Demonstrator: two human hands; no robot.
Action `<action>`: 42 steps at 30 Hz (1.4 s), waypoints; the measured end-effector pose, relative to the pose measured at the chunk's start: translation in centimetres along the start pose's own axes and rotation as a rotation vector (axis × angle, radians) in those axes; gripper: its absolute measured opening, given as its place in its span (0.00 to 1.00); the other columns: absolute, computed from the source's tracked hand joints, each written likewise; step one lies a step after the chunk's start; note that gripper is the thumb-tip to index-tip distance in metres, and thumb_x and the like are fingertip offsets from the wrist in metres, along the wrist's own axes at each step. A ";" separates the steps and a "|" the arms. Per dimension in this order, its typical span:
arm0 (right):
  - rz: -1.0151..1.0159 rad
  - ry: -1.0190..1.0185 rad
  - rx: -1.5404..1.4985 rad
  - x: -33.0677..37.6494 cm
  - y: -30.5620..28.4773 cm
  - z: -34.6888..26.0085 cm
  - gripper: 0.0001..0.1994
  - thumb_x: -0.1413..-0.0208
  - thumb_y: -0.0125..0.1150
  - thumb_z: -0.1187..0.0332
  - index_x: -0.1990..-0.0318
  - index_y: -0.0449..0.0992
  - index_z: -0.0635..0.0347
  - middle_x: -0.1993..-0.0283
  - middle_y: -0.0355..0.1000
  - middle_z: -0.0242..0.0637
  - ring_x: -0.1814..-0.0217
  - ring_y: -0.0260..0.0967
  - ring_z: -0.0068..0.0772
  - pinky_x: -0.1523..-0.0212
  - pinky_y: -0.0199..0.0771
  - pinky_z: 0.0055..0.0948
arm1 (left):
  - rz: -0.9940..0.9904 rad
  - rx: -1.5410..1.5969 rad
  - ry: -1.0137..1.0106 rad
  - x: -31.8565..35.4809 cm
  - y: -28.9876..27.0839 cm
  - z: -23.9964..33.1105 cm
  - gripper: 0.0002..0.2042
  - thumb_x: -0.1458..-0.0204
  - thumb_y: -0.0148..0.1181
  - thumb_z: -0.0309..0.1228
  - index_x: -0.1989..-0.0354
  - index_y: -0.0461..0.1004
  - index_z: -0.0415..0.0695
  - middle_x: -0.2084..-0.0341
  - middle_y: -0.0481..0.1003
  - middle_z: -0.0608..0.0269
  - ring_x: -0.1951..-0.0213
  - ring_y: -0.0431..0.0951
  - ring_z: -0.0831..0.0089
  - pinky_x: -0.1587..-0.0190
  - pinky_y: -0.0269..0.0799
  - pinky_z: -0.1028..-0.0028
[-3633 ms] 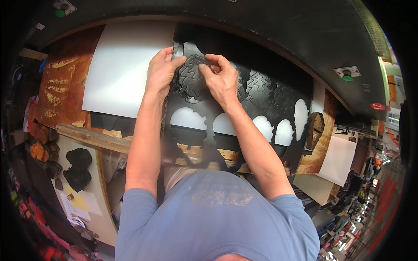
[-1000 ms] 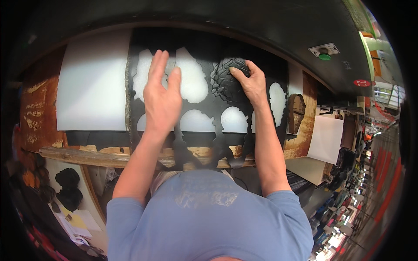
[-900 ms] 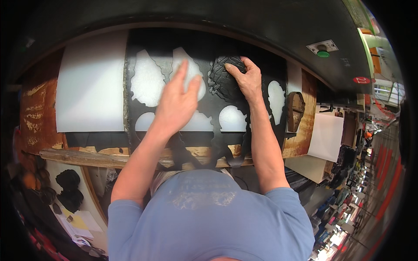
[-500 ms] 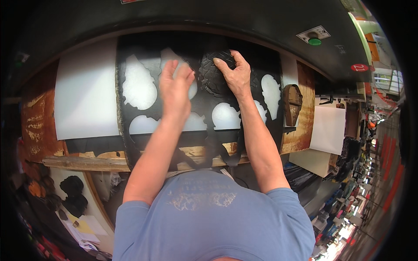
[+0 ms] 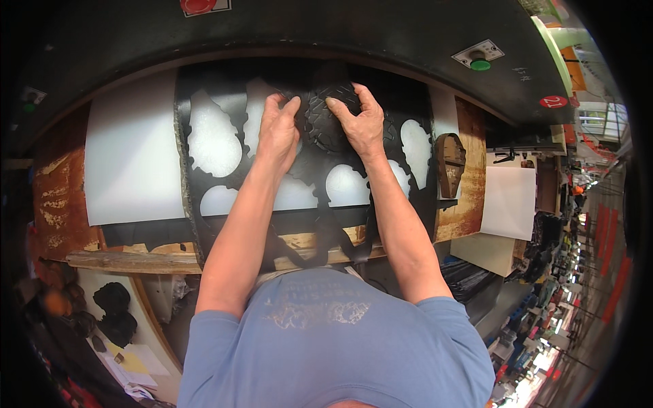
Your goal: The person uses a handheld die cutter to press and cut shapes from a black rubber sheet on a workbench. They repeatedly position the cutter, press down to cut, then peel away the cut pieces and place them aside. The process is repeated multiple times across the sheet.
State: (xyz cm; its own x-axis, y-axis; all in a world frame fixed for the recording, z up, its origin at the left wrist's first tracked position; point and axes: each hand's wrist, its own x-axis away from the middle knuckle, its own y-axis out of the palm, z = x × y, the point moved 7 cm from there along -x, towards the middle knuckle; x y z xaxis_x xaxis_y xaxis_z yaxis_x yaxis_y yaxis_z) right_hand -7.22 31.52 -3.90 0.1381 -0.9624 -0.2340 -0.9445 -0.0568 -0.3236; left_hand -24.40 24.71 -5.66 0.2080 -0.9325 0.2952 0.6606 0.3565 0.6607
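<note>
A black rubber sheet (image 5: 262, 180) with several sole-shaped cut-outs lies across a white board (image 5: 132, 156) in front of me. My right hand (image 5: 364, 126) grips black treaded shoe soles (image 5: 325, 129) near the sheet's far side, with its thumb on top and fingers over the right edge. They look stacked, but I cannot tell how many there are. Just left of them, my left hand (image 5: 277, 129) is closed, thumb against fingers. Something dark shows at its fingertips, too indistinct to name.
Along the far side runs a dark machine beam (image 5: 340, 34) with a green button (image 5: 480, 64) and a red button (image 5: 198, 5). A brown sole-shaped cutting die (image 5: 450, 165) rests right of the sheet. Black pieces (image 5: 114, 313) lie on a lower surface at left.
My left hand has gone from open and blurred to closed, with its fingertips nearer the soles. My right hand keeps its grip on the soles. The view has shifted slightly.
</note>
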 end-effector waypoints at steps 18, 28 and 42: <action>0.174 0.088 -0.579 3.5 -9.8 -2.3 0.07 0.37 0.74 0.75 0.54 0.84 0.63 0.56 0.84 0.33 0.60 0.80 0.19 0.55 0.81 0.20 | 0.076 -0.219 0.067 3.0 -2.2 2.0 0.29 0.27 0.55 0.33 0.22 0.59 0.33 0.31 0.66 0.43 0.30 0.70 0.60 0.26 0.66 0.63; -0.196 0.339 -0.157 -0.1 -11.0 3.2 0.14 0.40 0.77 0.66 0.52 0.85 0.67 0.58 0.85 0.32 0.57 0.79 0.21 0.54 0.78 0.24 | 0.030 -0.113 -0.251 3.2 4.9 -2.1 0.29 0.28 0.57 0.33 0.29 0.58 0.20 0.29 0.64 0.32 0.30 0.72 0.49 0.24 0.66 0.56; 0.088 0.088 0.017 -1.2 -9.4 4.8 0.25 0.47 0.83 0.58 0.50 0.82 0.68 0.57 0.85 0.39 0.55 0.79 0.26 0.50 0.79 0.29 | 0.092 -0.173 -0.135 -0.8 6.1 -5.6 0.09 0.30 0.58 0.32 0.47 0.74 0.41 0.55 0.73 0.65 0.48 0.72 0.73 0.36 0.70 0.68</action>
State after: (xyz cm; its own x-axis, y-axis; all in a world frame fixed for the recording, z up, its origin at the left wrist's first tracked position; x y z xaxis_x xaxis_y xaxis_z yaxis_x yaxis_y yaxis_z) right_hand 2.89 34.54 -5.01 0.0277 -0.9831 -0.1808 -0.9466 0.0323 -0.3207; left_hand -16.50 27.31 -5.72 0.1820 -0.8764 0.4458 0.7598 0.4132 0.5020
